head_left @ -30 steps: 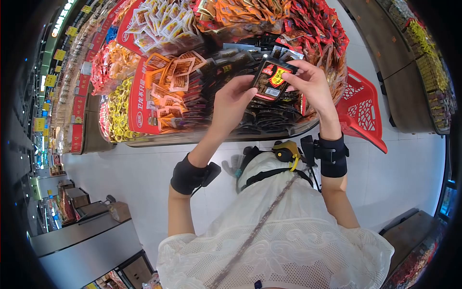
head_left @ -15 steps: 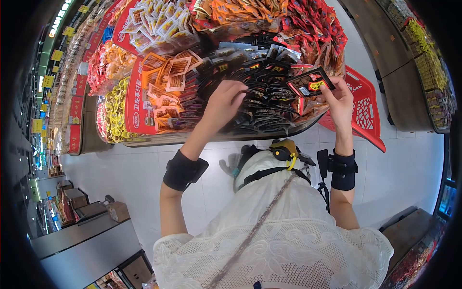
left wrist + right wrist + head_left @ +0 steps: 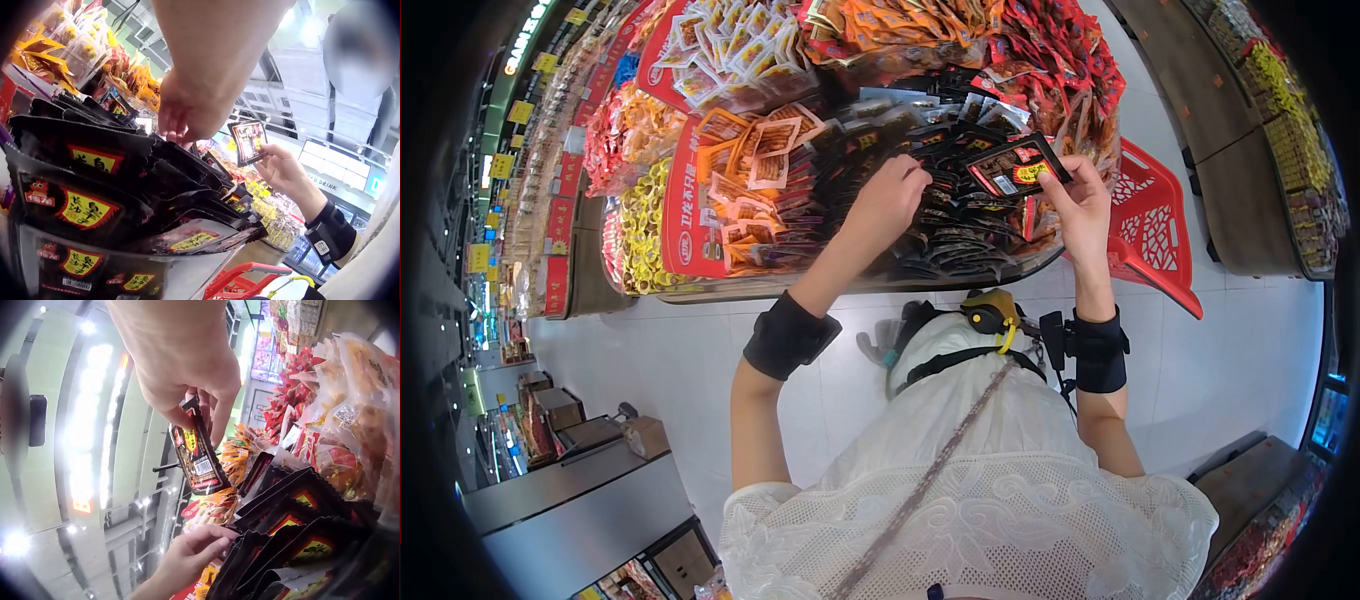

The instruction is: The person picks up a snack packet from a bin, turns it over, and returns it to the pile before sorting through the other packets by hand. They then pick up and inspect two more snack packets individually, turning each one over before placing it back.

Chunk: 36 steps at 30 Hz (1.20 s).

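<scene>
Fingers (image 3: pixel 220 419) of the right hand (image 3: pixel 1085 215) pinch a black packet (image 3: pixel 1006 172) near one short end, thumb across the printed face and the others behind it. It hangs in the air over the right part of the packed black packets (image 3: pixel 960 238) on the display desk (image 3: pixel 740 293), well apart from the left hand (image 3: pixel 888 202), whose fingers are bent, their tips right at the packets' upper edges; whether they pinch one, I cannot tell. Handling it well probably calls for a light hold on the sealed border, since a harder squeeze might crease the wrapper or shift what is inside; keeping the thumb off the print would leave the face readable. On the left, drawing one packet out by its edge, along the line of the stack, should disturb its neighbours least. As for direction, the held packet's long axis runs crosswise in the head view, rising slightly to the right; the gripped end points right, the free end, with the barcode near it, points left, and the printed face is turned up toward the head camera.
</scene>
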Each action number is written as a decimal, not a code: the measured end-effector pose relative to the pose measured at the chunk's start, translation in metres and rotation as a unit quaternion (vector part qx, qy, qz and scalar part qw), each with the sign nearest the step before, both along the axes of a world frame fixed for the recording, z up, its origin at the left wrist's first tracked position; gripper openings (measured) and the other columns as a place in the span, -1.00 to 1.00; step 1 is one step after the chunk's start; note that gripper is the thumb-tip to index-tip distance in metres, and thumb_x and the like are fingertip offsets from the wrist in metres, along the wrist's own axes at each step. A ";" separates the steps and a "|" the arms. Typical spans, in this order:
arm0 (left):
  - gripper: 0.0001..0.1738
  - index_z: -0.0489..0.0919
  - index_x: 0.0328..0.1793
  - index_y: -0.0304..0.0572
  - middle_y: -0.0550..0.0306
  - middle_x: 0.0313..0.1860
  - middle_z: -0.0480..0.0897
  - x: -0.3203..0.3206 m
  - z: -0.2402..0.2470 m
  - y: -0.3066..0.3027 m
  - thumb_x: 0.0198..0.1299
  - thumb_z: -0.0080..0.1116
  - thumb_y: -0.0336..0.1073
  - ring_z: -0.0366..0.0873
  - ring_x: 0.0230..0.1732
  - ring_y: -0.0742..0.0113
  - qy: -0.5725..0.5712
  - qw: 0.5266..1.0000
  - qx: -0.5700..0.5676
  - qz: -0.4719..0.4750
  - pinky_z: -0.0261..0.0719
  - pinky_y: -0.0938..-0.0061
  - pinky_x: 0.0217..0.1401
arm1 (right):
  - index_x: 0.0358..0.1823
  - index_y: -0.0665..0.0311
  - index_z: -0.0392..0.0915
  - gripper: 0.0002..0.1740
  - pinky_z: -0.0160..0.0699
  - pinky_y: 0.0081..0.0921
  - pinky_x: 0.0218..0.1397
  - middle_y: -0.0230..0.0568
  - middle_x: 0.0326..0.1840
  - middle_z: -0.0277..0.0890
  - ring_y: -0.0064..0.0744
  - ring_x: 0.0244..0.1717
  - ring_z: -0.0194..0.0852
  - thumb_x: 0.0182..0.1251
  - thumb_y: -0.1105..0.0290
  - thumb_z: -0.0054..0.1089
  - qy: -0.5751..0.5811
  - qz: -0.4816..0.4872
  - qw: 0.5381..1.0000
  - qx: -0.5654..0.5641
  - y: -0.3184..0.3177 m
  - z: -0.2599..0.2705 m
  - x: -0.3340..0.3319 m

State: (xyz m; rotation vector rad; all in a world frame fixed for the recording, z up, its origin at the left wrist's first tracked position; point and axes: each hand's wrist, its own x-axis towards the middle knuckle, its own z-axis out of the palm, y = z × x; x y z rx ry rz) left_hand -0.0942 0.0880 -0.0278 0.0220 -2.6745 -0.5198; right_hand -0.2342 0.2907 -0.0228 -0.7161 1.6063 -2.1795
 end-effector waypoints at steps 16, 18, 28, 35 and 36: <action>-0.92 0.48 -0.42 -0.18 0.12 -0.41 0.50 -0.006 0.006 -0.001 -0.03 -0.03 -0.38 0.46 -0.23 0.19 -0.094 0.979 -0.179 -0.021 0.44 0.39 -0.19 | -0.26 0.39 0.41 -0.87 0.49 -0.70 -0.30 -0.33 -0.33 0.51 -0.67 -0.32 0.46 0.17 0.58 0.13 0.065 -0.018 0.996 0.060 -0.035 0.006 0.025; -0.92 0.47 -0.43 -0.18 0.12 -0.43 0.51 -0.004 0.002 0.001 -0.05 -0.04 -0.39 0.46 -0.24 0.20 -0.077 0.978 -0.193 -0.016 0.42 0.40 -0.20 | -0.27 0.39 0.41 -0.87 0.50 -0.69 -0.32 -0.31 -0.35 0.52 -0.66 -0.34 0.46 0.16 0.58 0.13 0.084 -0.017 0.994 0.068 -0.040 0.004 0.025; -0.74 0.48 -0.18 -0.27 0.03 -0.33 0.54 0.006 -0.004 -0.004 0.03 0.11 -0.29 0.47 -0.20 0.10 -0.070 0.993 -0.072 -0.058 0.40 0.30 -0.13 | -0.27 0.37 0.42 -0.86 0.52 -0.61 -0.33 -0.22 -0.37 0.54 -0.56 -0.37 0.52 0.13 0.55 0.14 0.126 -0.009 0.986 0.107 -0.051 -0.001 0.027; -0.65 0.45 -0.06 -0.30 -0.08 -0.21 0.52 0.009 -0.014 -0.002 0.05 0.13 -0.28 0.46 -0.14 -0.01 -0.109 0.993 0.010 -0.051 0.42 0.25 -0.10 | -0.25 0.32 0.45 -0.81 0.50 -0.47 -0.34 -0.12 -0.36 0.54 -0.26 -0.42 0.56 0.08 0.49 0.16 0.185 -0.018 0.969 0.162 -0.055 -0.002 0.031; -0.66 0.46 -0.06 -0.29 -0.08 -0.19 0.52 0.010 -0.016 -0.002 0.06 0.13 -0.28 0.46 -0.13 -0.02 -0.125 0.990 0.044 -0.044 0.42 0.25 -0.10 | -0.26 0.32 0.45 -0.81 0.49 -0.46 -0.36 -0.12 -0.37 0.54 -0.25 -0.43 0.55 0.07 0.49 0.17 0.191 -0.021 0.967 0.167 -0.056 -0.002 0.031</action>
